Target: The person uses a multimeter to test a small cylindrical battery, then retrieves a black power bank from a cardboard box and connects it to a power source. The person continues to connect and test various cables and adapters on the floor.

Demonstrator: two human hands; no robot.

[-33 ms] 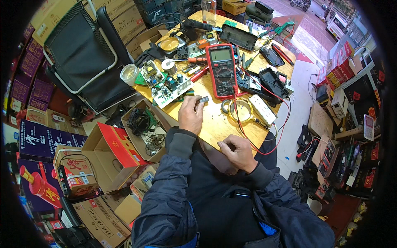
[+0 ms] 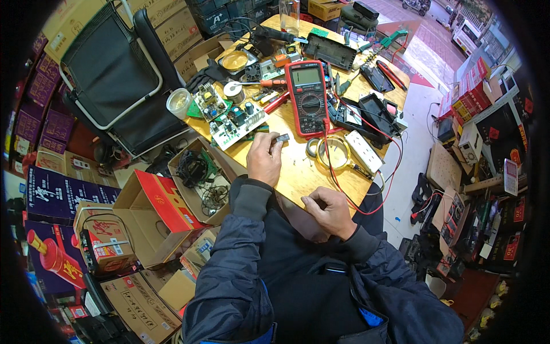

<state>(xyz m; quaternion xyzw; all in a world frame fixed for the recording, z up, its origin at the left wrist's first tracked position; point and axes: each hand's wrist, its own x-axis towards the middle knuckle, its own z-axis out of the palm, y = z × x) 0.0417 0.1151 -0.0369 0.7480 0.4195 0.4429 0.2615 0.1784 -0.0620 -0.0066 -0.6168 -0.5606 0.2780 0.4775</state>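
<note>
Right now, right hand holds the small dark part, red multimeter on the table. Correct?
No: the head view shows the left hand holding the small dark part, not the right hand. The red multimeter does lie on the table.

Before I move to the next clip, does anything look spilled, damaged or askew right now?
Nothing looks plainly spilled or damaged. One untidy spot: a thin red cable from the red-and-black handheld multimeter crosses the round gold ring and loops past the edge of the yellow wooden table, rather than lying clear.
</note>
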